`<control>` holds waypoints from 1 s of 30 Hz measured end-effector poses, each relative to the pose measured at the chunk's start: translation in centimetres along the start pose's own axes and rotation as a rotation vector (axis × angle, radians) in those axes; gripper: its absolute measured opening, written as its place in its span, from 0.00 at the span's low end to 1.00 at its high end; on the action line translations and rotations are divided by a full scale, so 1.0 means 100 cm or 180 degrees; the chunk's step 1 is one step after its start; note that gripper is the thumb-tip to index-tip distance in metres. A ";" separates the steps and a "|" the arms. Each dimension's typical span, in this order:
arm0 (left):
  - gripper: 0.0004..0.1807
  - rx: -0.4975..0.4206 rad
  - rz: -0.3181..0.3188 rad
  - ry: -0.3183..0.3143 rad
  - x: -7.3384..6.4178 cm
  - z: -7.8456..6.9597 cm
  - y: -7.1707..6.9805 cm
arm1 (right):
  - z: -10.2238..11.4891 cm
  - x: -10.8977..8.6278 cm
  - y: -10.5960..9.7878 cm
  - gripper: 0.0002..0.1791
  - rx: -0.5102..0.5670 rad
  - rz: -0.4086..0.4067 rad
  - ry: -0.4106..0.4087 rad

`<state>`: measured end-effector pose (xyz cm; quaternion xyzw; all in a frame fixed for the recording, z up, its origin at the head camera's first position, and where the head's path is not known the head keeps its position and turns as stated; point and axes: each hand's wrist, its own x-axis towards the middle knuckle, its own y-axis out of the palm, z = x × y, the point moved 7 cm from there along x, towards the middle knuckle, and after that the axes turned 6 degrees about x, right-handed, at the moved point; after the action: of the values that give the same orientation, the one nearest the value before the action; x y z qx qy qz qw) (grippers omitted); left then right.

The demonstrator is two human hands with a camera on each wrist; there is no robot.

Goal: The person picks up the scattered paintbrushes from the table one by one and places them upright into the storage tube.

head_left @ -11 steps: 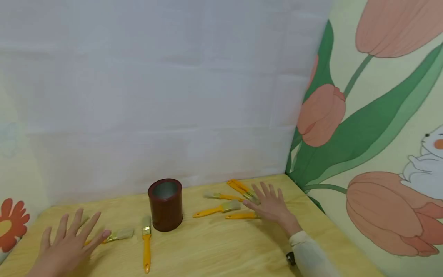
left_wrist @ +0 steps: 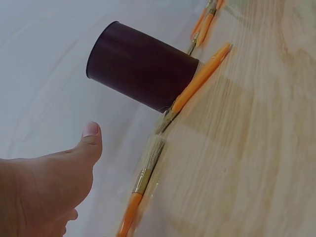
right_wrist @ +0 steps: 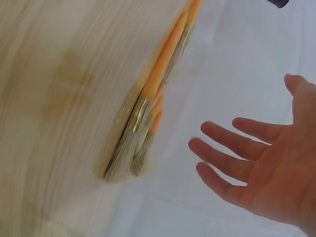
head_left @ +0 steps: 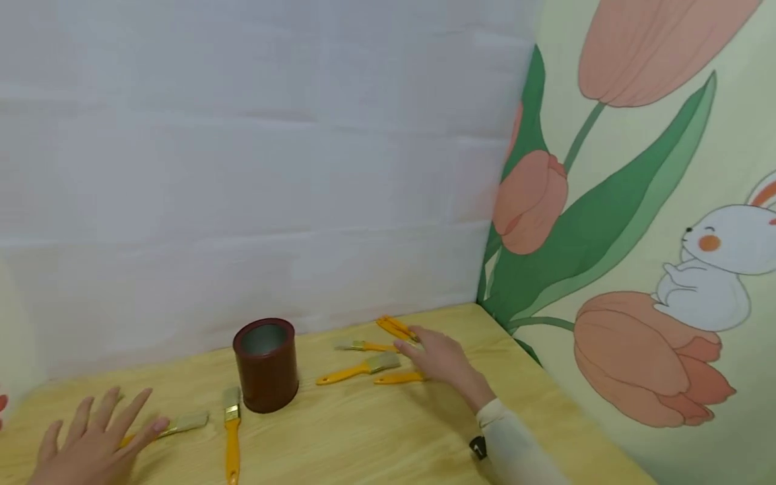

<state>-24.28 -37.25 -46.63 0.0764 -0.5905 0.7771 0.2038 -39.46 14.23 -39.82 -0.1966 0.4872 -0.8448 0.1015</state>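
A rabbit [head_left: 715,283] and pink tulips [head_left: 636,364] decorate the wall [head_left: 758,377] beside white sheeting [head_left: 254,175].

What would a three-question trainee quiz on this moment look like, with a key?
1. What colour is the handle of the brush just left of the dark red can in the head view?
2. Yes or no: is the right grip holding anything?
3. How is the can placed? A) on its side; B) upright, open end up; C) upside down.

Key: 1. Yellow-orange. 2. No. 3. B.

Cream sleeve [head_left: 515,441], black wrist device [head_left: 478,447], bare hands [head_left: 89,444]
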 end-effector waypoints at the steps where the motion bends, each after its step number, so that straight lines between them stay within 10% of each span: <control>1: 0.61 -0.0246 0.0184 -0.0007 0.008 -0.003 -0.001 | 0.001 0.000 -0.003 0.42 0.0067 -0.0034 0.0031; 7: 0.45 -0.1605 0.0838 -0.0438 0.045 -0.028 -0.006 | 0.003 -0.011 -0.020 0.33 0.0399 -0.0148 0.0046; 18: 0.36 -0.1577 0.0489 -0.0139 0.064 -0.068 -0.018 | 0.054 0.001 -0.010 0.30 0.1570 -0.0100 -0.0378; 30: 0.21 -0.1458 0.0481 -0.0102 0.079 -0.087 -0.033 | 0.101 0.028 0.031 0.55 0.2256 0.0175 -0.0191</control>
<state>-29.02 -26.44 -43.41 -0.0039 -0.7586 0.6346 0.1477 -37.74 3.77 -37.30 -0.1607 0.1658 -0.9521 0.2003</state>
